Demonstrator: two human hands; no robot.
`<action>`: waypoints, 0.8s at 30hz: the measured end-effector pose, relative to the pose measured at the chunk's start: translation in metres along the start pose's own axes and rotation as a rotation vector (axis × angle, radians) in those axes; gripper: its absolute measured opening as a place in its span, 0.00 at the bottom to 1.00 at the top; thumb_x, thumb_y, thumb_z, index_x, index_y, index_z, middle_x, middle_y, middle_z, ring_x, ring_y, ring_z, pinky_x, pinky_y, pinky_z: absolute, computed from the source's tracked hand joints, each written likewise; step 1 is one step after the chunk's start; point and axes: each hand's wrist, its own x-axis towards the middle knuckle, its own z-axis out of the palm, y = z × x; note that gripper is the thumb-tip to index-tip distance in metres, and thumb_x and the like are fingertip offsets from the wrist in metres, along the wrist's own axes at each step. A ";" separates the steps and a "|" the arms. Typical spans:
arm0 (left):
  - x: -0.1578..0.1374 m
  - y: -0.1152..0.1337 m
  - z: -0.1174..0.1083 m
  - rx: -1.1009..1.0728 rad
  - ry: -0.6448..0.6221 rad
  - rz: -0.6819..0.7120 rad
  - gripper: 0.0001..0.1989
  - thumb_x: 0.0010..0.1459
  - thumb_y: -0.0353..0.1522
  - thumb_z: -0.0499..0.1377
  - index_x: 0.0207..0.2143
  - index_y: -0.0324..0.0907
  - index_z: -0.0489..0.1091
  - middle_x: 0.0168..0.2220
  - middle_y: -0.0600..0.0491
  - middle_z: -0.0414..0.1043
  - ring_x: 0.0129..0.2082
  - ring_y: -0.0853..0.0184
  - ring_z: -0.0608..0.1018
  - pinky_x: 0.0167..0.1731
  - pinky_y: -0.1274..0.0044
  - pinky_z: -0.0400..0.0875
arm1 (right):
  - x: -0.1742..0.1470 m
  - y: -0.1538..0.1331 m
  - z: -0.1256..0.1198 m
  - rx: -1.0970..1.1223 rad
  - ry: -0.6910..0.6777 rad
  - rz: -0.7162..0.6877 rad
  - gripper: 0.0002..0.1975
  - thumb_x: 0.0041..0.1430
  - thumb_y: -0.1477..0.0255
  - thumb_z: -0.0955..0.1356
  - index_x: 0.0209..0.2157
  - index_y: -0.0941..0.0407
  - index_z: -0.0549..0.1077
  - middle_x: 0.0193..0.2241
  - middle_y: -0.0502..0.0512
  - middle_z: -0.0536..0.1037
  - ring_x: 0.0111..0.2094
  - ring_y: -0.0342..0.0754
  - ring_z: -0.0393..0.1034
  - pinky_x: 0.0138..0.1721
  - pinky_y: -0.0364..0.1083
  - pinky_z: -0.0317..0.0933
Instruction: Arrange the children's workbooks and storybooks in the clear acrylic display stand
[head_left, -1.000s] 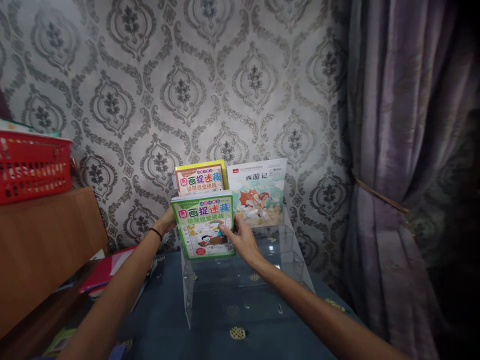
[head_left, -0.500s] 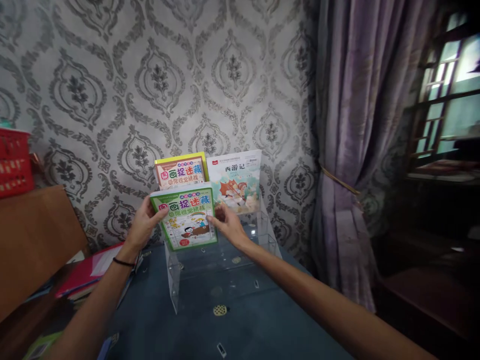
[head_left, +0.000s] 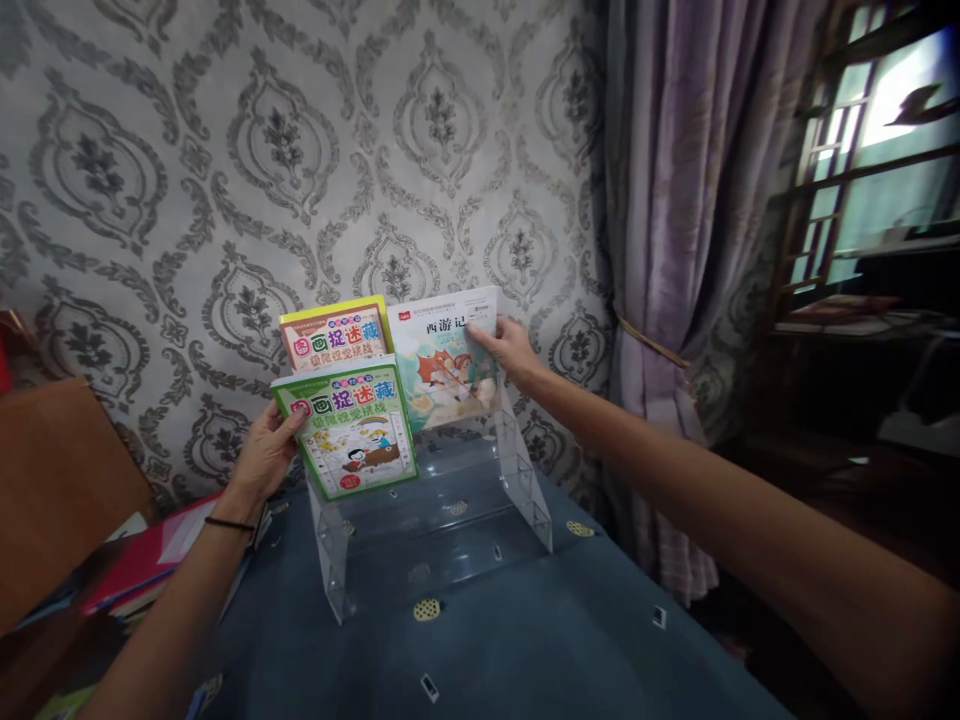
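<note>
My left hand (head_left: pixel 268 447) is closed on the left edge of a green picture book (head_left: pixel 351 430), its thumb on the front cover. This book stands in a clear acrylic display rack (head_left: pixel 517 470). Behind it is a brown book with a yellow border (head_left: pixel 334 338), partly hidden. To the right, a white book with a fox-coloured illustration (head_left: pixel 446 365) leans at the back of the rack. My right hand (head_left: pixel 506 350) grips that white book by its upper right edge, thumb in front and fingers behind.
The rack stands on a dark blue tablecloth (head_left: pixel 480 640). At left are a pink folder (head_left: pixel 142 560) on a stack of papers and a brown cardboard box (head_left: pixel 67 490). Patterned wallpaper (head_left: pixel 285 150) rises behind, with a purple curtain (head_left: pixel 675 250) on the right.
My right hand has left the green book's right edge and moved up and right to the white book. My left hand stays on the green book. The view has shifted slightly right.
</note>
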 end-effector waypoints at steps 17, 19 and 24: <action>0.000 -0.002 0.005 -0.017 0.052 0.024 0.27 0.37 0.40 0.77 0.41 0.46 0.76 0.41 0.54 0.81 0.44 0.62 0.81 0.49 0.71 0.77 | 0.031 -0.023 0.011 0.376 0.016 -0.003 0.27 0.36 0.49 0.79 0.32 0.53 0.75 0.33 0.53 0.83 0.36 0.53 0.77 0.41 0.52 0.73; 0.000 -0.001 0.005 -0.020 0.058 0.007 0.27 0.36 0.40 0.78 0.40 0.47 0.76 0.40 0.55 0.81 0.44 0.62 0.81 0.48 0.71 0.78 | 0.039 -0.026 0.009 0.376 0.036 -0.027 0.27 0.37 0.49 0.79 0.32 0.54 0.75 0.33 0.54 0.82 0.36 0.53 0.77 0.41 0.52 0.73; 0.000 -0.001 0.007 -0.020 0.078 0.008 0.29 0.34 0.40 0.78 0.41 0.45 0.77 0.39 0.55 0.81 0.44 0.61 0.81 0.48 0.70 0.78 | 0.047 -0.024 0.007 0.327 0.041 -0.055 0.25 0.42 0.49 0.77 0.32 0.54 0.74 0.32 0.55 0.81 0.38 0.54 0.76 0.41 0.53 0.73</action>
